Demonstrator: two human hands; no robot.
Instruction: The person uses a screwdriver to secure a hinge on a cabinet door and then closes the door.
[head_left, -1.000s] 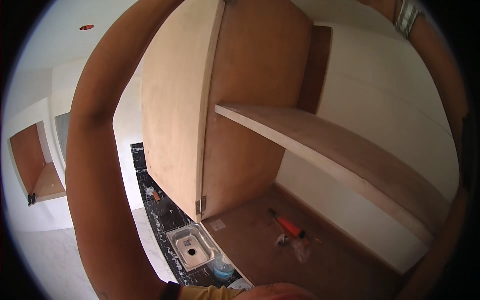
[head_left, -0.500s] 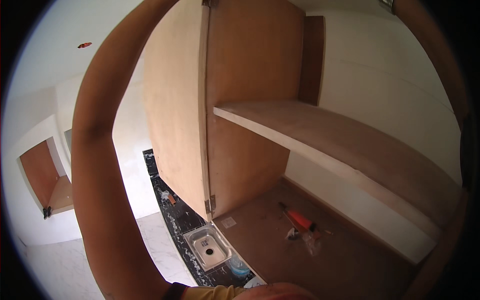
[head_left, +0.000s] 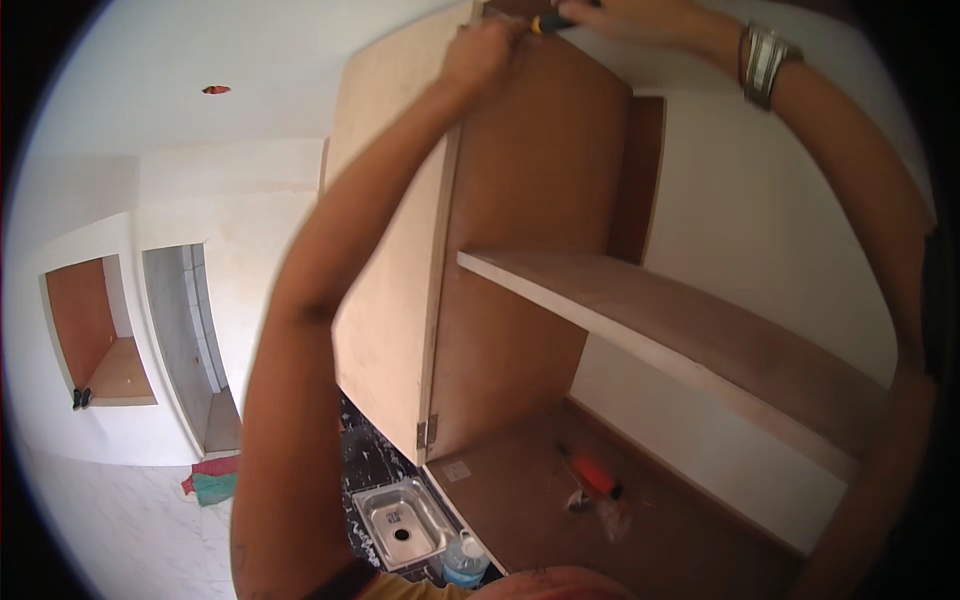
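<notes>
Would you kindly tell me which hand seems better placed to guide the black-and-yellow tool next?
Probably the right hand: it holds the black-and-yellow tool, whereas the left hand is by the upper edge of the cabinet door.

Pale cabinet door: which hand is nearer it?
Left. The left hand is at the upper hinged edge of the pale door; the right hand is farther right, holding a dark-handled tool.

At five o'clock, the brown cabinet base (head_left: 530, 505) carries a blurred red tool (head_left: 597, 478), clear plastic (head_left: 616, 521) just beside it; at six, a pale square (head_left: 457, 471).
</notes>
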